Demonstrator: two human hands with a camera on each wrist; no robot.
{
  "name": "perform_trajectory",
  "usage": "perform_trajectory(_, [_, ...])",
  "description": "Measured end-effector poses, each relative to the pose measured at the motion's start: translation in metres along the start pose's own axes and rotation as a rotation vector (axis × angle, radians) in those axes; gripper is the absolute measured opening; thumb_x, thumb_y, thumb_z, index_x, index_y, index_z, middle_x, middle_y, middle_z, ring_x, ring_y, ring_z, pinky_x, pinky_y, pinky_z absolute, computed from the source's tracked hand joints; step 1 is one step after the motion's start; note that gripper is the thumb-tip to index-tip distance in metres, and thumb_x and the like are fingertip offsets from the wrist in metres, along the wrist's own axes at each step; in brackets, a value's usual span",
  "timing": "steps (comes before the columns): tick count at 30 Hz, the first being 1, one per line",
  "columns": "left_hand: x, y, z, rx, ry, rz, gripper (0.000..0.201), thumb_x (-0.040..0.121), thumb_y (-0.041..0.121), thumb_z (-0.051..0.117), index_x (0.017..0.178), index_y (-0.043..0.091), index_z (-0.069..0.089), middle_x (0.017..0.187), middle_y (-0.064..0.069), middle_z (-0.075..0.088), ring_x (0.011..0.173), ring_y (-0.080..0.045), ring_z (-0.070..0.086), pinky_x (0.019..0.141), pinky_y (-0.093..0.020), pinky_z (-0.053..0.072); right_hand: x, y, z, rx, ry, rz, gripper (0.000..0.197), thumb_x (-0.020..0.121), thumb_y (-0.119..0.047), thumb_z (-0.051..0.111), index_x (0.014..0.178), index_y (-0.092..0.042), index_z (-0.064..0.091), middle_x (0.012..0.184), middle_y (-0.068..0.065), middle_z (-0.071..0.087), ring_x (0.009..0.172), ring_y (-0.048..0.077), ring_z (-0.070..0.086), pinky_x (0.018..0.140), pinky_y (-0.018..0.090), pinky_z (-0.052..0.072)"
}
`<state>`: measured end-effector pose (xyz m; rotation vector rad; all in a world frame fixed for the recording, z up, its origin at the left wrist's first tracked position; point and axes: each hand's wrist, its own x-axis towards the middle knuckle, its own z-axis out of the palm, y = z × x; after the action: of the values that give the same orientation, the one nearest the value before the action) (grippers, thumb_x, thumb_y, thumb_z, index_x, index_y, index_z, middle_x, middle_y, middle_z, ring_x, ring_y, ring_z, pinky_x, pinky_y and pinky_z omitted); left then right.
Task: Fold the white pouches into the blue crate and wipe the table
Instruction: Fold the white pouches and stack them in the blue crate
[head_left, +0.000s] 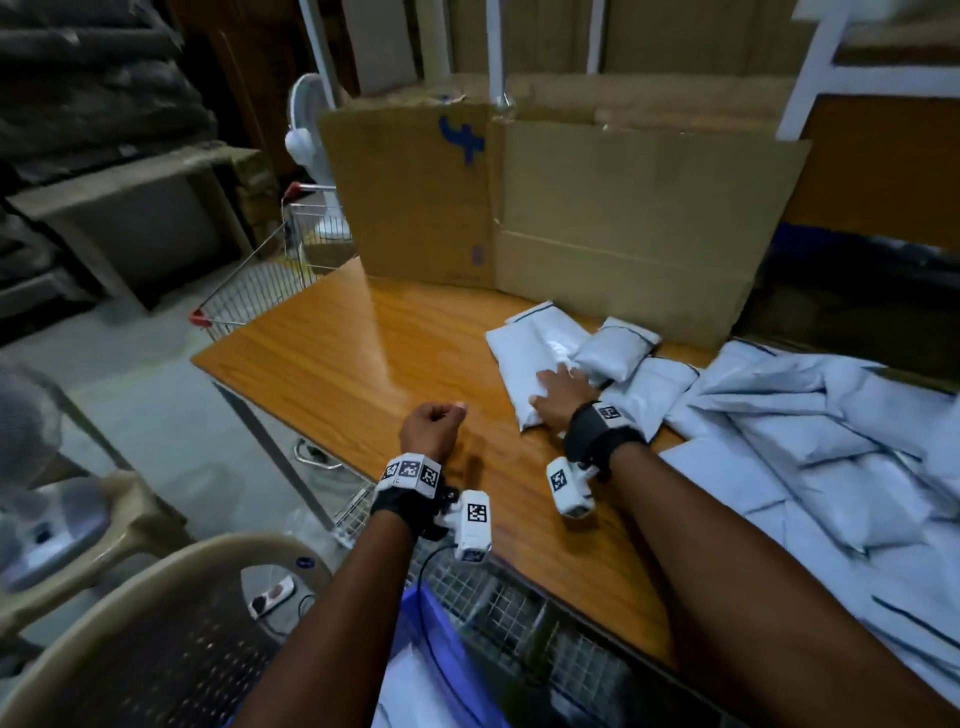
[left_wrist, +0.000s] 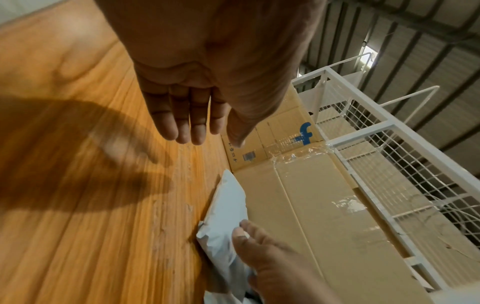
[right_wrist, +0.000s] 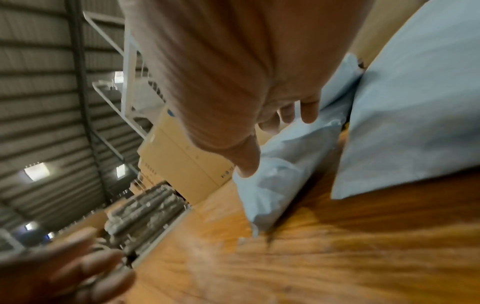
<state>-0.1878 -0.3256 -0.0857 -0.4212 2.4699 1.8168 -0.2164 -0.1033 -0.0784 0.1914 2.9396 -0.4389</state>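
white plastic, head view: the pouch (head_left: 540, 364) lies flat on the wooden table (head_left: 363, 353), just in front of the cardboard wall (head_left: 597, 218); more pouches spread to the right of it.
right hand, head view: right hand (head_left: 558, 392) rests on the near end of that pouch, fingers spread and fairly straight, pressing rather than gripping.
left hand, head view: left hand (head_left: 431, 423) hovers over bare table, well left of the pouch, fingers loosely curled, holding nothing.
crate, head view: a blue crate (head_left: 441, 649) edge shows below the table's near side.
left wrist view: fingers hang relaxed over the wood; the pouch sits against the cardboard wall.
right wrist view: blurred; fingertips touch the crumpled pouch.
handling, a judgement: likely light, soft, slippery film; best pinned flat, then taken by an edge or corner.
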Motion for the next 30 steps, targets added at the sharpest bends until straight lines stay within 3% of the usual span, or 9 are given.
perform_trajectory(4, [0.016, -0.011, 0.001, 0.015, 0.031, -0.046, 0.03, 0.082, 0.046, 0.075, 0.085, 0.015, 0.073, 0.083, -0.005, 0.074, 0.082, -0.025, 0.071, 0.079, -0.048, 0.061, 0.012, -0.001, 0.012, -0.045, -0.09, -0.033, 0.063, 0.099, -0.049, 0.037, 0.155, -0.028, 0.017, 0.162, 0.012, 0.011, 0.146, 0.035, 0.018, 0.117, 0.049, 0.022])
perform_trajectory(10, [0.029, -0.015, 0.004, 0.009, 0.036, -0.128, 0.052, 0.068, 0.059, 0.078, 0.082, 0.009, 0.076, 0.063, -0.011, 0.067, 0.061, -0.029, 0.063, 0.069, -0.051, 0.059, -0.017, -0.024, 0.023, 0.174, -0.135, -0.242, 0.063, 0.094, -0.044, 0.058, 0.149, -0.022, 0.039, 0.157, 0.007, 0.034, 0.142, 0.026, 0.034, 0.115, 0.035, 0.03])
perform_trajectory(14, [0.033, -0.011, 0.01, 0.199, 0.022, -0.109, 0.082, 0.062, 0.071, 0.075, 0.101, -0.001, 0.073, 0.095, -0.024, 0.071, 0.093, -0.039, 0.068, 0.075, -0.045, 0.057, -0.029, -0.027, 0.028, 0.305, -0.175, -0.276, 0.054, 0.089, -0.034, 0.066, 0.14, -0.023, 0.054, 0.147, 0.0, 0.049, 0.133, 0.019, 0.047, 0.108, 0.028, 0.038])
perform_trajectory(15, [0.032, -0.008, 0.011, 0.243, 0.018, -0.099, 0.083, 0.06, 0.072, 0.075, 0.098, -0.001, 0.073, 0.093, -0.024, 0.071, 0.089, -0.039, 0.069, 0.07, -0.043, 0.056, -0.028, -0.025, 0.027, 0.342, -0.173, -0.265, 0.052, 0.088, -0.033, 0.067, 0.138, -0.024, 0.056, 0.144, 0.0, 0.053, 0.128, 0.017, 0.051, 0.103, 0.026, 0.041])
perform_trajectory(17, [0.03, -0.004, 0.012, 0.258, 0.022, -0.092, 0.071, 0.047, 0.077, 0.074, 0.069, 0.01, 0.065, 0.062, -0.015, 0.057, 0.059, -0.029, 0.056, 0.05, -0.034, 0.04, -0.023, -0.016, 0.016, 0.451, -0.059, -0.182, 0.047, 0.086, -0.033, 0.069, 0.132, -0.025, 0.062, 0.138, -0.001, 0.058, 0.12, 0.015, 0.057, 0.097, 0.024, 0.044])
perform_trajectory(19, [0.031, -0.004, 0.014, 0.25, 0.004, -0.107, 0.062, 0.049, 0.069, 0.081, 0.059, 0.015, 0.053, 0.054, -0.006, 0.045, 0.053, -0.019, 0.042, 0.052, -0.028, 0.029, -0.013, 0.0, -0.001, 0.49, 0.221, -0.042, 0.042, 0.084, -0.033, 0.072, 0.125, -0.025, 0.065, 0.132, 0.0, 0.062, 0.119, 0.019, 0.058, 0.1, 0.032, 0.046])
perform_trajectory(22, [0.037, -0.008, 0.014, 0.215, -0.01, -0.149, 0.056, 0.05, 0.06, 0.088, 0.057, 0.015, 0.056, 0.053, -0.006, 0.049, 0.051, -0.017, 0.044, 0.052, -0.028, 0.034, 0.004, 0.036, -0.024, 0.297, 0.574, 0.083, 0.055, 0.076, -0.034, 0.079, 0.127, -0.025, 0.059, 0.134, 0.004, 0.058, 0.125, 0.026, 0.049, 0.103, 0.041, 0.04])
perform_trajectory(26, [0.04, -0.008, 0.011, 0.176, -0.033, -0.185, 0.053, 0.05, 0.052, 0.093, 0.057, 0.013, 0.058, 0.054, -0.008, 0.053, 0.05, -0.019, 0.046, 0.05, -0.029, 0.037, 0.03, 0.071, -0.023, 0.01, 0.308, 0.198, 0.092, 0.072, -0.045, 0.08, 0.148, -0.027, 0.032, 0.157, 0.013, 0.022, 0.144, 0.033, 0.02, 0.111, 0.048, 0.026])
perform_trajectory(30, [0.036, -0.004, 0.001, 0.183, -0.052, -0.202, 0.048, 0.06, 0.041, 0.093, 0.05, 0.009, 0.057, 0.047, -0.004, 0.054, 0.045, -0.019, 0.047, 0.048, -0.023, 0.038, 0.035, 0.081, -0.015, -0.013, 0.263, 0.163, 0.071, 0.088, -0.022, 0.064, 0.15, -0.024, 0.03, 0.156, 0.011, 0.025, 0.141, 0.033, 0.027, 0.102, 0.046, 0.039])
